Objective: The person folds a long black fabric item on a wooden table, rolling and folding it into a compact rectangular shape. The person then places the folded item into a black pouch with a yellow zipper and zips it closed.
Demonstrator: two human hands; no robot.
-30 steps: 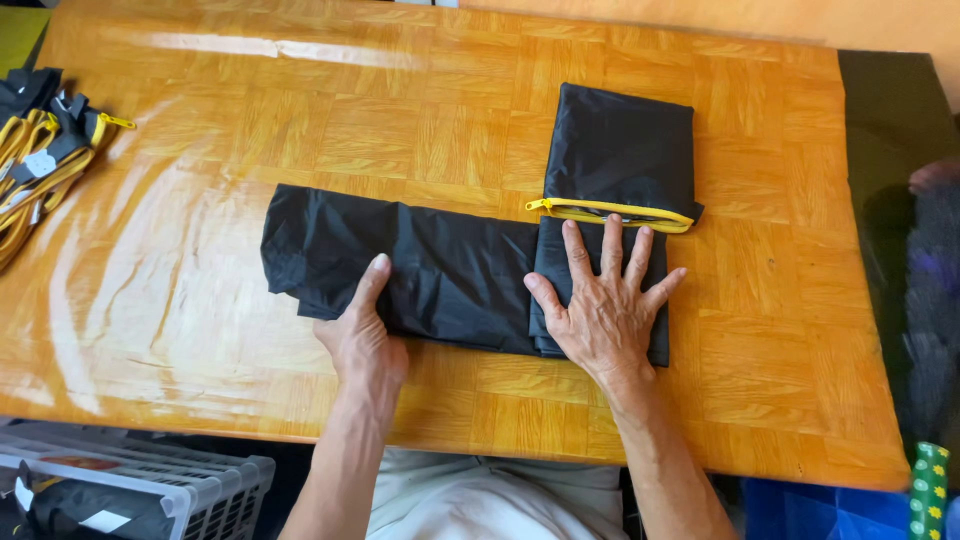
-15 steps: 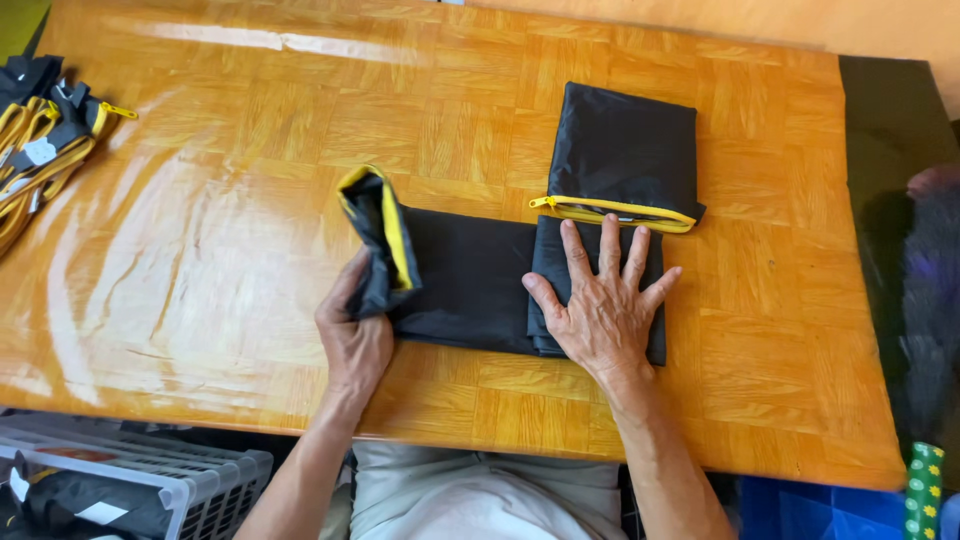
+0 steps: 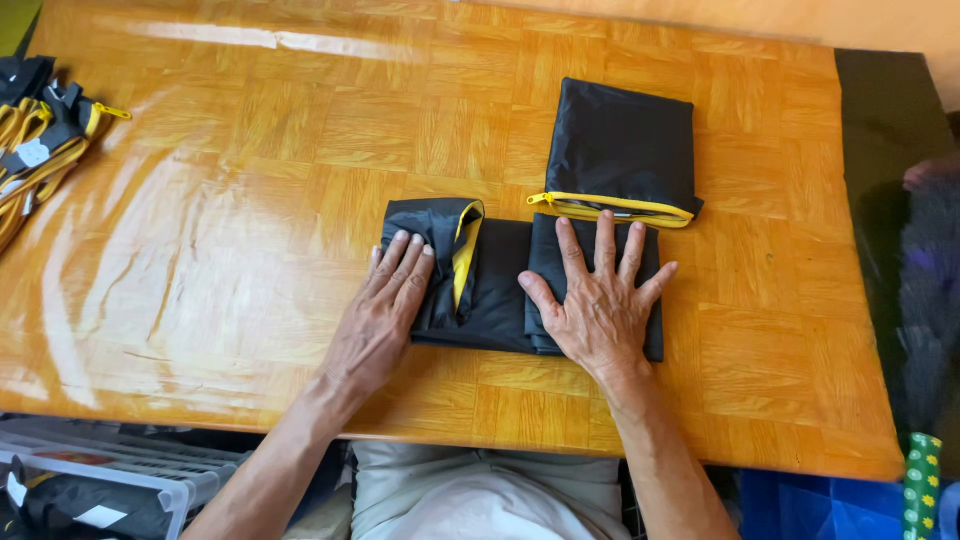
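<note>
A black fabric bag (image 3: 500, 290) with yellow trim lies partly folded on the wooden table (image 3: 250, 220). Its pouch section (image 3: 622, 145) with a yellow zipper (image 3: 610, 205) extends away from me. My left hand (image 3: 385, 310) lies flat on the folded-over left end, where a yellow edge (image 3: 464, 255) shows. My right hand (image 3: 598, 300) presses flat, fingers spread, on the right part of the fabric just below the zipper. Neither hand grips anything.
A pile of black and yellow straps or bags (image 3: 40, 140) lies at the table's left edge. A grey plastic crate (image 3: 100, 480) stands below the table at the left. A dark surface (image 3: 890, 130) borders the table on the right.
My left hand lifted the left end of the black fabric and folded it rightward over the middle, and now it presses it flat. My right hand has stayed in place.
</note>
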